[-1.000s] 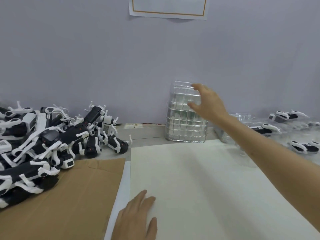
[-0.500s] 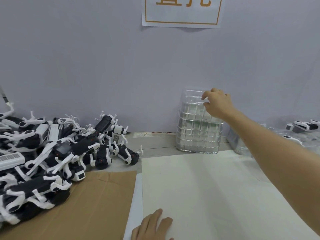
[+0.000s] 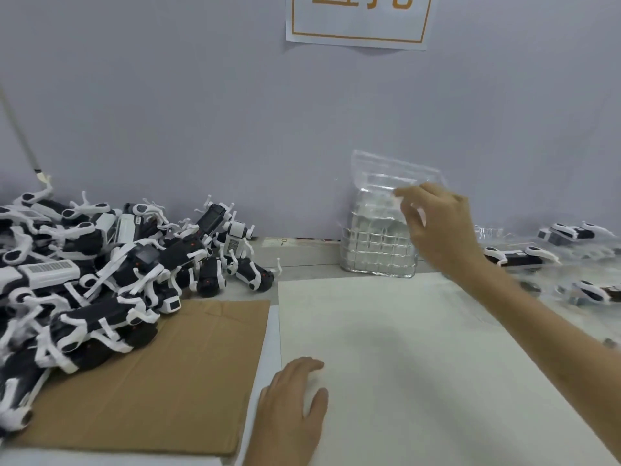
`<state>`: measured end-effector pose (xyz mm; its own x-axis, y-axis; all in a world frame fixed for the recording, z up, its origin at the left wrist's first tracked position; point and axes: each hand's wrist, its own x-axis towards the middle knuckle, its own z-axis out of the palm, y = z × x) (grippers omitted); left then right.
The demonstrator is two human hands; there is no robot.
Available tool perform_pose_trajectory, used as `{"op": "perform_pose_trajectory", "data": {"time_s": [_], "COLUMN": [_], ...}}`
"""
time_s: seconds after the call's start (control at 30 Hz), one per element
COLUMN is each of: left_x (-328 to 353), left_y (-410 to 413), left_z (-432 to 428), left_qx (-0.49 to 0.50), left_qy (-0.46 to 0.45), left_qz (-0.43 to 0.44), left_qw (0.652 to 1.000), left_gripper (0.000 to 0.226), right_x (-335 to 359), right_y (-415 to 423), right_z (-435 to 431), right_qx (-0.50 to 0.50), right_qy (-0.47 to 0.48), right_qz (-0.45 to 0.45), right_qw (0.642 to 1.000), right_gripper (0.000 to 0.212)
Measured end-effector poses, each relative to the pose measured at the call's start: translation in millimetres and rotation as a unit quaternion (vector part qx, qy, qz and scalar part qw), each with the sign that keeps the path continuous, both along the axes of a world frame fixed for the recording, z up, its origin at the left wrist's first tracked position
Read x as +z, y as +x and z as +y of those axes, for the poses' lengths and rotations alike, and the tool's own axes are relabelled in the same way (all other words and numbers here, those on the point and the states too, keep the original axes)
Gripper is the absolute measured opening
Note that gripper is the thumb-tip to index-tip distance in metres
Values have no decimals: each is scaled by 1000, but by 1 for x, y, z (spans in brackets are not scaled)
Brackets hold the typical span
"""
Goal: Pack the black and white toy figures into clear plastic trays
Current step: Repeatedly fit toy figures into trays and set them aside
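Right hand [image 3: 440, 227] pinches the top clear tray [image 3: 386, 173] just above the tray stack [image 3: 373, 250] by the wall. The tray is tilted, long axis left-to-right, left end higher. Left hand [image 3: 289, 408] lies flat and relaxed on the white sheet [image 3: 420, 348].

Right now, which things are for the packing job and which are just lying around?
For the job: toys; tray stack; top tray, pinched by the right hand; filled trays.
Lying about: cardboard; white sheet, under the left hand; sign.
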<state>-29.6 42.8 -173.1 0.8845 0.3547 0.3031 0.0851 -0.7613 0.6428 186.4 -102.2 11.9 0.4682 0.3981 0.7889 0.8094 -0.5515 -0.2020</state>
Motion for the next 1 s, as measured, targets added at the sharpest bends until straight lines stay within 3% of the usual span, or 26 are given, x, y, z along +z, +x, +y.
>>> {"op": "perform_pose_trajectory", "data": {"time_s": [0.13, 0.27, 0.33, 0.5, 0.63, 0.83, 1.0], "left_x": [9, 14, 15, 6, 7, 25, 40], "left_y": [-7, -10, -11, -9, -11, -14, 18], "left_z": [-5, -6, -5, -6, -4, -8, 31], "left_qx": [9, 50, 28, 23, 44, 30, 58], "left_qy": [-207, -288, -300, -216, -210, -214, -60], "left_qz": [-56, -131, -128, -80, -96, -126, -45], "left_qw": [977, 947, 945, 973, 972, 968, 995], "left_gripper": [30, 39, 50, 52, 26, 27, 42], "right_x": [-76, -141, -153, -150, -141, -130, -129], "right_y": [-73, -124, -132, -138, -130, -124, -127], "right_z": [-21, -24, -22, -22, -34, -49, -45], "right_qx": [19, 52, 56, 77, 78, 55, 40], "right_qy": [-79, -113, -144, -147, -97, -181, -148], "right_qz": [20, 101, 116, 135, 151, 238, 238], "right_qw": [997, 987, 981, 977, 981, 953, 959], "right_gripper": [39, 43, 49, 45, 28, 29, 28]}}
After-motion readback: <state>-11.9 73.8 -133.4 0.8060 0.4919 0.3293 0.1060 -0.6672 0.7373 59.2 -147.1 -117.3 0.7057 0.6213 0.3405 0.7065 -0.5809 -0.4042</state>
